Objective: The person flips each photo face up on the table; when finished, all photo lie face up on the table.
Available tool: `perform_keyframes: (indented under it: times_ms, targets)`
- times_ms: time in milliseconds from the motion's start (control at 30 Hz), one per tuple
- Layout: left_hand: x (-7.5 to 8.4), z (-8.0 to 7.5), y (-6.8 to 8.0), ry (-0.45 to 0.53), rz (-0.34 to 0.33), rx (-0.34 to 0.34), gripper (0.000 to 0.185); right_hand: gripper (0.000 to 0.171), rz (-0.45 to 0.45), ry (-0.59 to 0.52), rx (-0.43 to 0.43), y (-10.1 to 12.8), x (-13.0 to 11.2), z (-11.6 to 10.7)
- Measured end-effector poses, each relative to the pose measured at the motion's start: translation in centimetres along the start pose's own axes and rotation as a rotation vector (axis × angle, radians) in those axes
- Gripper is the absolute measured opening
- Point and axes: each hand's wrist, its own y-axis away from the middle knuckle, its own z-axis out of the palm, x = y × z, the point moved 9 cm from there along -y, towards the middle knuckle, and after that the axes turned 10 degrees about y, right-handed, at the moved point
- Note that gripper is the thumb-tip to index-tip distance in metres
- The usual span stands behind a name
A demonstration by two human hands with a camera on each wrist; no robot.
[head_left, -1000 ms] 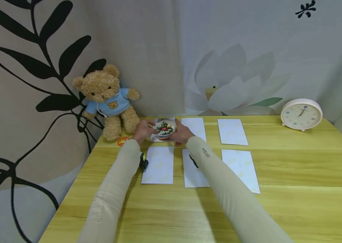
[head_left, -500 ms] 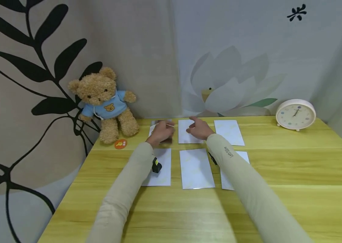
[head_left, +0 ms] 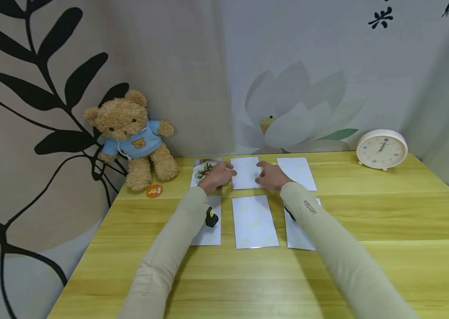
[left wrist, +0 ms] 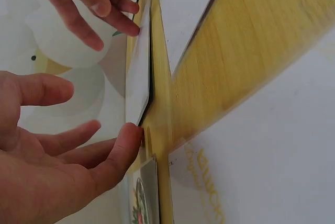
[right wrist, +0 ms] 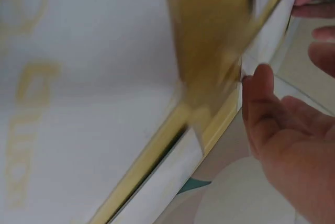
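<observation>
A white card (head_left: 245,172) lies at the middle of the back row, with a hand at either side of it. My left hand (head_left: 217,176) is at its left edge, fingers loosely bent; in the left wrist view, one fingertip meets the card's corner. On the card's right, my right hand (head_left: 274,177) has its fingers extended toward the edge; whether they touch it is hard to tell. Partly behind the left hand lies a face-up picture card (head_left: 198,172) showing a bowl of food. Neither hand grips anything.
More white cards lie around: one at back right (head_left: 297,173), one front middle (head_left: 254,221), and two others partly under the forearms. A teddy bear (head_left: 138,141) sits at back left near an orange round sticker (head_left: 154,191). A white clock (head_left: 382,149) stands at back right.
One second ago both hands held the picture card at the back left. It now lies flat on the table, and both hands have shifted right to the middle back card.
</observation>
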Motion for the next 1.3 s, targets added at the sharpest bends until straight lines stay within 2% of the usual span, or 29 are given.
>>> perform_keyframes:
  times_ms: [167, 267, 467, 700, 833, 1033, 1100, 1200, 1300]
  targets:
    - [0.3, -0.3, -0.3, 0.146, 0.047, 0.031, 0.050, 0.063, -0.001, 0.027, 0.032, 0.1, -0.7, 0.1]
    - [0.6, -1.0, -0.4, 0.233, 0.099, 0.079, 0.047, 0.065, -0.035, 0.024, 0.045, 0.3, -1.7, 0.1]
    - [1.4, -1.8, -0.6, 0.405, 0.163, 0.148, 0.041, 0.066, -0.020, 0.007, 0.027, -0.2, -2.8, 0.2]
    - [1.9, -0.8, -0.6, 0.520, 0.218, 0.108, 0.041, 0.064, -0.013, -0.060, 0.023, -0.4, -3.9, 0.1]
    - [1.6, -0.1, -0.5, 0.555, 0.181, 0.086, 0.041, 0.062, -0.025, -0.225, 0.019, -0.1, -4.0, 0.0]
    - [1.0, 0.8, -0.5, 0.613, 0.066, 0.008, 0.037, 0.061, -0.061, -0.572, 0.004, 0.2, -3.8, -0.3]
    - [0.9, 1.1, -0.4, 0.602, 0.046, -0.019, 0.036, 0.059, -0.071, -0.655, 0.001, 0.3, -3.7, -0.4]
    - [1.2, 1.2, -0.4, 0.568, 0.048, -0.039, 0.037, 0.056, -0.081, -0.720, -0.002, 0.4, -3.4, -0.7]
    - [1.5, 1.1, -0.3, 0.482, 0.063, -0.026, 0.041, 0.054, -0.076, -0.784, 0.005, 0.6, -2.8, -1.1]
